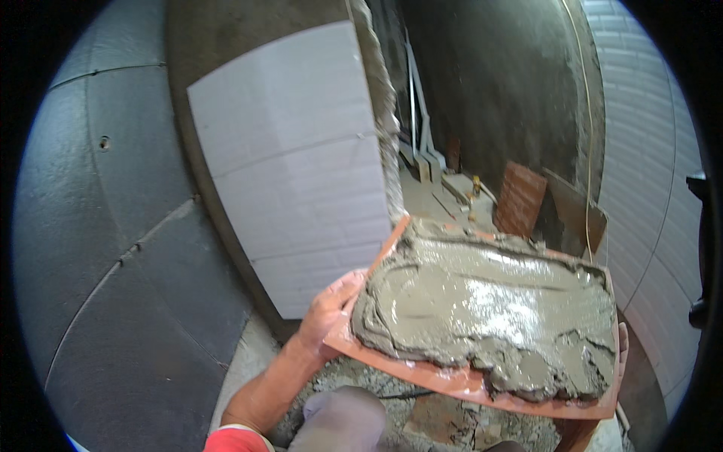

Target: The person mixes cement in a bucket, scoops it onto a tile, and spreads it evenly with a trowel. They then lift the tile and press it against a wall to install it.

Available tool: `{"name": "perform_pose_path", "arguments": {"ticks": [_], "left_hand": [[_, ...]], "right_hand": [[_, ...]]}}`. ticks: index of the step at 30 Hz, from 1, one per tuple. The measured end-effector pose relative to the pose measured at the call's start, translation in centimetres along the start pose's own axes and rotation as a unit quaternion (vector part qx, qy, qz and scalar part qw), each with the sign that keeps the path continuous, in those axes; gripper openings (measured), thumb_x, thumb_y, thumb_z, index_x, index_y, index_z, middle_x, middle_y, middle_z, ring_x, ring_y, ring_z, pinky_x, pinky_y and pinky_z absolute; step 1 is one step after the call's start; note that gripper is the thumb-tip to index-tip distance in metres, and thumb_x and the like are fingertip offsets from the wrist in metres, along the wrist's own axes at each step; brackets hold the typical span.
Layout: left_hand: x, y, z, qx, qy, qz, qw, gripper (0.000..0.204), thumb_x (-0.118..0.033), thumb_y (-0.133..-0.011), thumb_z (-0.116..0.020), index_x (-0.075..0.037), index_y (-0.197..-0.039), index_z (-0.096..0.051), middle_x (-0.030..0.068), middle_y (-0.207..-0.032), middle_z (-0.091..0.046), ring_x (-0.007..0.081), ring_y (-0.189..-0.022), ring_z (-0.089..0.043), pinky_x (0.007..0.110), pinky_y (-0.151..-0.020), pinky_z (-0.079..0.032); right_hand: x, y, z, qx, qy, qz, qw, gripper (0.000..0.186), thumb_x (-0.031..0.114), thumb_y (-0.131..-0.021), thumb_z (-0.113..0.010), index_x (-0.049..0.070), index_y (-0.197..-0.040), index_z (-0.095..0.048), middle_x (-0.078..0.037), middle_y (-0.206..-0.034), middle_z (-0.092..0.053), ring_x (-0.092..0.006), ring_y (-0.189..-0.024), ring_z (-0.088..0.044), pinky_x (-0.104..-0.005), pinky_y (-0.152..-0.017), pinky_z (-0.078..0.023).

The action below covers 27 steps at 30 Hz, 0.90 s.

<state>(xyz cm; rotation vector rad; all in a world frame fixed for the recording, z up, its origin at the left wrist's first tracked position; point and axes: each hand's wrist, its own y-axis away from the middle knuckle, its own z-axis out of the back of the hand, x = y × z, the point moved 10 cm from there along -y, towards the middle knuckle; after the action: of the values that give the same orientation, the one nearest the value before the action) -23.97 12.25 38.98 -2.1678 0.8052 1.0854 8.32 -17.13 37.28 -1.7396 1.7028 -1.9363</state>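
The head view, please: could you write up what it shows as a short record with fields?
Held thing: flat terracotta-coloured tile, back side up, covered with a thick layer of wet grey mortar
Left hand: grips the tile's left edge, thumb on top by the mortar
Right hand: only fingertips show at the tile's right edge
Wall ahead: white rectangular tiles already on a dark grey rendered wall
Right side: white brick-patterned wall
Background: another reddish tile leaning against the dark wall
Floor: rubble-strewn concrete floor
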Motion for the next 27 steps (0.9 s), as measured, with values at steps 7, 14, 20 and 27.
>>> {"name": "perform_pose_path", "arguments": {"ticks": [7,14,20,27], "left_hand": [[-1.3,2.4,2.3,-0.081,0.0,-0.015,0.997,0.041,-0.027,-0.11,-0.043,0.004,-0.135,-0.051,0.0167,-0.129,-0.063,0.0241,-0.119,-0.063,0.042,-0.108,-0.049],[-3.7,0.0,5.1,-0.056,0.167,-0.075,0.982,0.036,-0.027,-0.11,-0.044,0.001,-0.129,-0.057,0.0153,-0.12,-0.066,0.0244,-0.115,-0.064,0.041,-0.105,-0.05],[-14.3,-3.4,3.9,0.034,0.249,-0.124,0.96,0.037,-0.032,-0.11,-0.045,-0.001,-0.123,-0.06,0.0155,-0.119,-0.068,0.029,-0.112,-0.067,0.045,-0.099,-0.055],[-30.0,-3.3,-0.2,-0.189,0.228,-0.28,0.913,0.05,-0.046,-0.109,-0.043,-0.004,-0.132,-0.057,0.0184,-0.131,-0.065,0.029,-0.117,-0.066,0.049,-0.102,-0.056]], "right_hand": [[5.5,-3.4,-5.4,0.035,0.051,0.12,0.991,0.034,0.026,-0.103,-0.052,0.0,-0.126,-0.055,-0.015,-0.122,-0.061,-0.0201,-0.109,-0.062,-0.0369,-0.097,-0.05],[7.6,-6.8,-7.9,0.038,0.103,0.184,0.977,0.033,0.02,-0.1,-0.057,0.001,-0.128,-0.056,-0.017,-0.124,-0.06,-0.0222,-0.112,-0.061,-0.0377,-0.098,-0.05],[11.0,-16.8,-12.2,0.056,0.142,0.222,0.963,0.034,0.015,-0.098,-0.06,0.001,-0.129,-0.056,-0.018,-0.125,-0.058,-0.024,-0.113,-0.06,-0.0385,-0.1,-0.049],[17.0,-28.2,-18.1,0.135,0.222,0.299,0.918,0.037,0.009,-0.095,-0.065,0.002,-0.13,-0.057,-0.02,-0.126,-0.057,-0.0262,-0.115,-0.06,-0.0394,-0.101,-0.049]]}}
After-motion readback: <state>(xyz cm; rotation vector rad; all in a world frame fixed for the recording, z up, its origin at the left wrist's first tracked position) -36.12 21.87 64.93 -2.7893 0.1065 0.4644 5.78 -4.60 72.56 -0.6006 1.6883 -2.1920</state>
